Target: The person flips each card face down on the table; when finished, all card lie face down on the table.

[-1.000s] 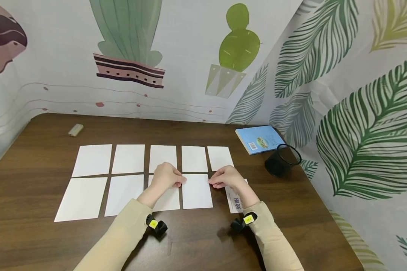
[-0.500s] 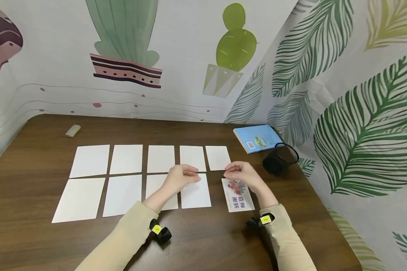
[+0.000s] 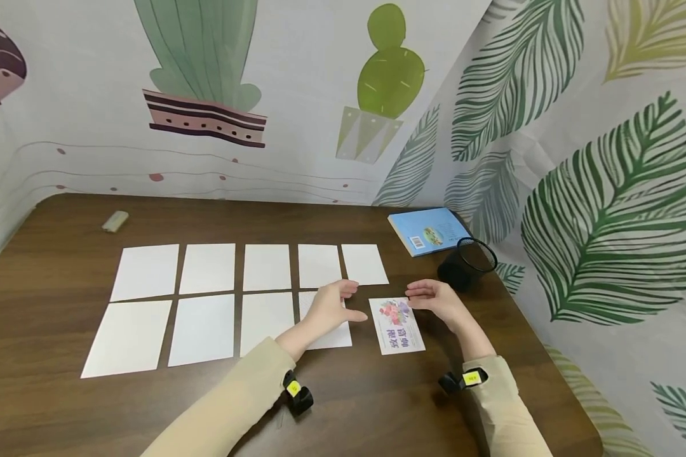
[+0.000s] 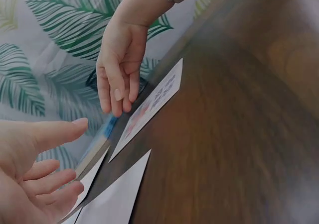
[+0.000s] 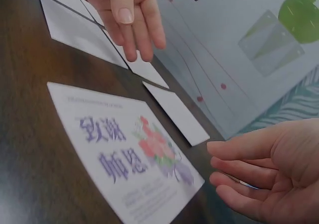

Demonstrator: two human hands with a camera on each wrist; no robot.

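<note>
A printed card [image 3: 397, 325] with red and purple flowers and purple characters lies face up at the right end of the front row. My left hand [image 3: 327, 311] hovers over a blank white card [image 3: 337, 336] just left of it, thumb and fingers spread apart and holding nothing. Beside the printed card's far right corner is my right hand [image 3: 440, 301], fingers extended and nothing between them. In the right wrist view a small gap shows between those fingertips [image 5: 215, 147] and the printed card [image 5: 124, 154].
Blank white cards lie in two rows, such as a front-left one [image 3: 127, 336] and a back-right one [image 3: 364, 264]. A blue book [image 3: 429, 230] and a black mesh cup [image 3: 463, 270] stand at the back right. A small pale block [image 3: 115, 221] lies back left.
Both hands have moved right. The left left the front row's fourth card's edges; the right drew away from that card and uncovered the printed card, which stayed in place.
</note>
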